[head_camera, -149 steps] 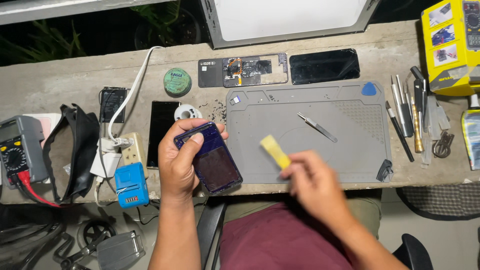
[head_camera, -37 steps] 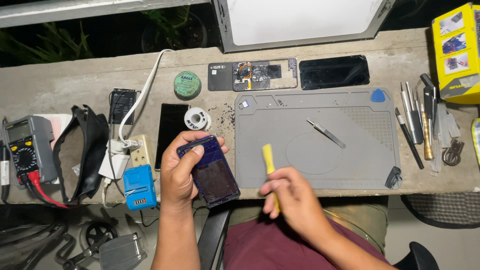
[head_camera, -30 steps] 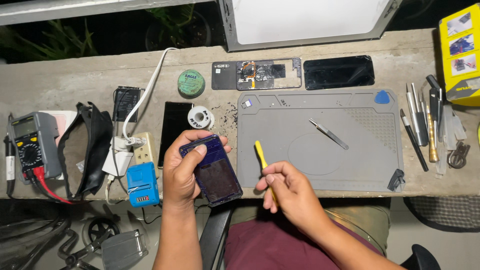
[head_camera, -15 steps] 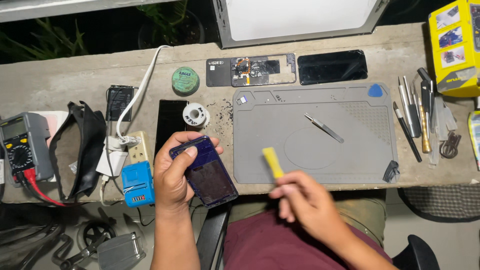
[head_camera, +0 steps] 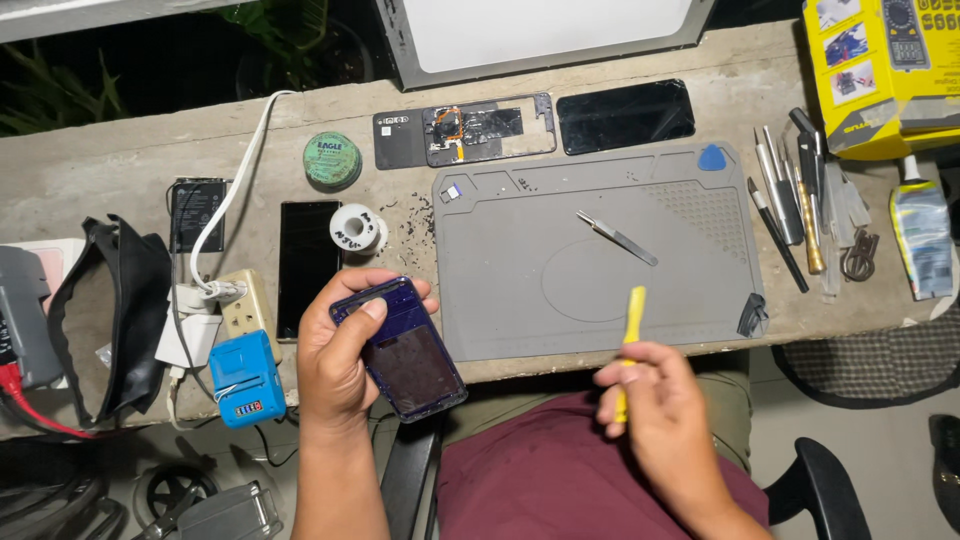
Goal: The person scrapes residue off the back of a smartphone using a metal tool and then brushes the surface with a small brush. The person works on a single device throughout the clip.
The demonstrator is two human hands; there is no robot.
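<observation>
My left hand [head_camera: 340, 360] grips a dark blue phone back shell [head_camera: 400, 345], inner side up, at the table's front edge. My right hand [head_camera: 660, 400] holds a yellow plastic pry stick [head_camera: 631, 330] upright, apart from the phone and over the front edge of the grey work mat [head_camera: 520, 300]. Metal tweezers [head_camera: 617, 237] lie on the mat.
Behind the mat lie an opened phone frame [head_camera: 470, 130] and a black screen [head_camera: 625, 115]. Left of it are a solder spool [head_camera: 354, 229], green tin [head_camera: 332, 160], black phone [head_camera: 307, 265], power strip [head_camera: 245, 310], blue device [head_camera: 245, 380]. Tools [head_camera: 800, 210] and a yellow box [head_camera: 880, 60] sit right.
My right hand has swung the yellow stick away from the phone toward the right and turned it upright. My left hand keeps hold of the phone shell.
</observation>
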